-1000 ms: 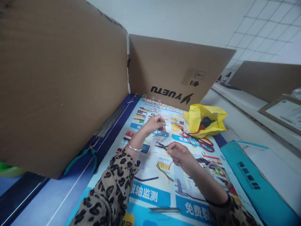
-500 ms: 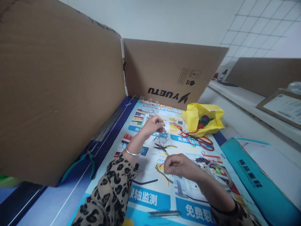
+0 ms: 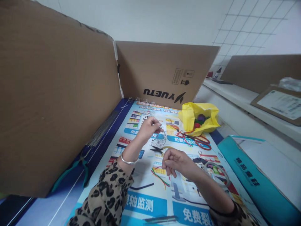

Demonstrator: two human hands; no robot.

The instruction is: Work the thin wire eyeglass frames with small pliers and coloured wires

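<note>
My left hand is closed in a pinch above the middle of the poster-covered table. From its fingertips hangs a loose tangle of thin wire, with its lower part close to the poster. Nearer to me, my right hand has its fingers curled and thumb drawn in; anything thin between them cannot be made out. Just behind it lie small pliers with dark jaws and yellow handles, partly hidden by this hand. Red, green and yellow cords lie beside its fingertips.
Cardboard panels wall the left and back. Right of centre are a yellow bag, red-handled scissors and a clear ring. A teal box lies farther right. Teal-handled pliers and thin metal rods lie left.
My right hand's fingers have loosened from a tight pinch and point more downward. My left hand keeps its pinch over the wire. The whole view has shifted slightly.
</note>
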